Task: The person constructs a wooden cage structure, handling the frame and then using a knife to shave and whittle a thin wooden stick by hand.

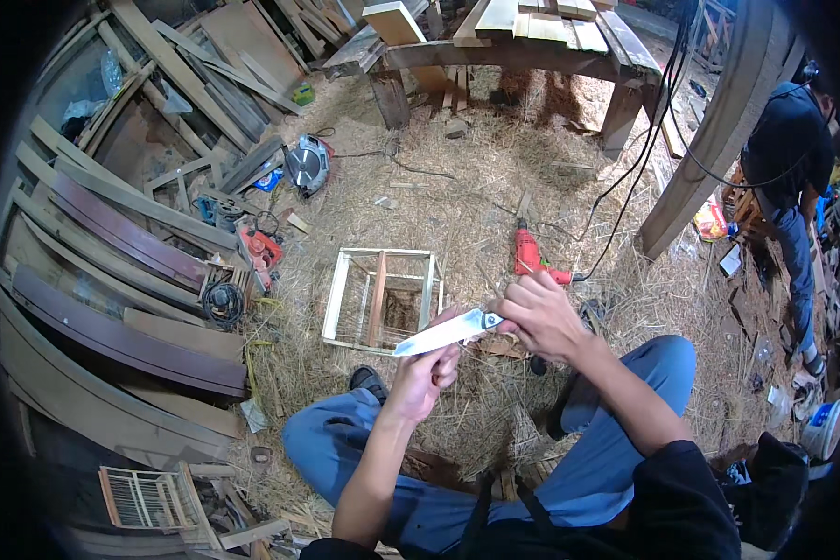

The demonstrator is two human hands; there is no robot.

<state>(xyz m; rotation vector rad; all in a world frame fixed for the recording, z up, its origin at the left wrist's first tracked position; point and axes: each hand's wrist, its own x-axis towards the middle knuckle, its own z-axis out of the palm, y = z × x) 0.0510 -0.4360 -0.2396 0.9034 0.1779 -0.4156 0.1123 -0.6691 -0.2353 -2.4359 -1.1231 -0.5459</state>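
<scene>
In front of my body, my right hand (541,315) is closed round the handle of a folding knife, whose wide shiny blade (443,333) points left. Thin pale sticks (484,277) jut up beside my right fingers. My left hand (424,378) is closed beneath the blade, its fingertips showing on both sides of it. What the left fingers grip is hidden by the blade. Just beyond my hands, a small cage-like frame of pale wood (336,297) stands on the ground. A red power drill (529,252) lies to its right.
Straw and shavings (476,201) cover the floor. A circular saw (307,166) and a red power tool (260,250) lie left, by stacked boards (131,317). A plank-topped bench (523,51) stands ahead. Hanging cables (658,121) and a leaning post (709,140) are right, near another person (789,149).
</scene>
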